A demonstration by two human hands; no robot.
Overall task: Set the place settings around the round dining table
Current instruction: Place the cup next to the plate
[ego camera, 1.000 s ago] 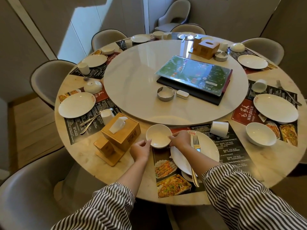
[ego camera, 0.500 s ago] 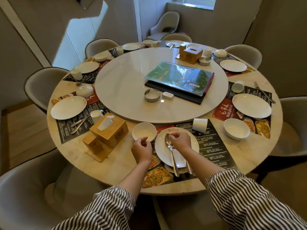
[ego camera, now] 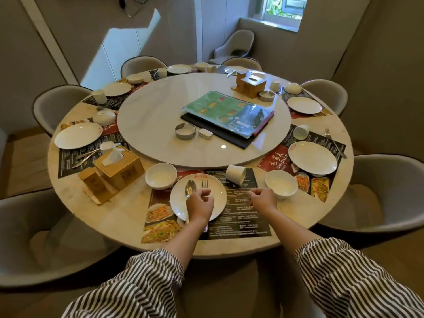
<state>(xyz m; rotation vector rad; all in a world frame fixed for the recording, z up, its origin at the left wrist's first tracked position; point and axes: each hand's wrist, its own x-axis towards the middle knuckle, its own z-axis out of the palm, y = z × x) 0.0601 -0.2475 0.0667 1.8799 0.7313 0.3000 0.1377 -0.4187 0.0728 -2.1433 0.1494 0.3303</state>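
Now our left hand (ego camera: 200, 206) pinches something over the near plate (ego camera: 197, 197), possibly fork (ego camera: 204, 184) or spoon (ego camera: 190, 189); right hand (ego camera: 262, 199) loosely curled, empty; we lay both parallel.

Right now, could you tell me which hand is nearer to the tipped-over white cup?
The right hand: it sits just below the cup. The left hand is farther left, over the plate.

Your left hand (ego camera: 199, 206) has left the bowl (ego camera: 161, 175) at ten o'clock and now sits over the plate (ego camera: 197, 197), beside the spoon (ego camera: 190, 188) and fork (ego camera: 204, 184). Your right hand (ego camera: 262, 200) has moved off toward three o'clock, over the placemat (ego camera: 241, 216).
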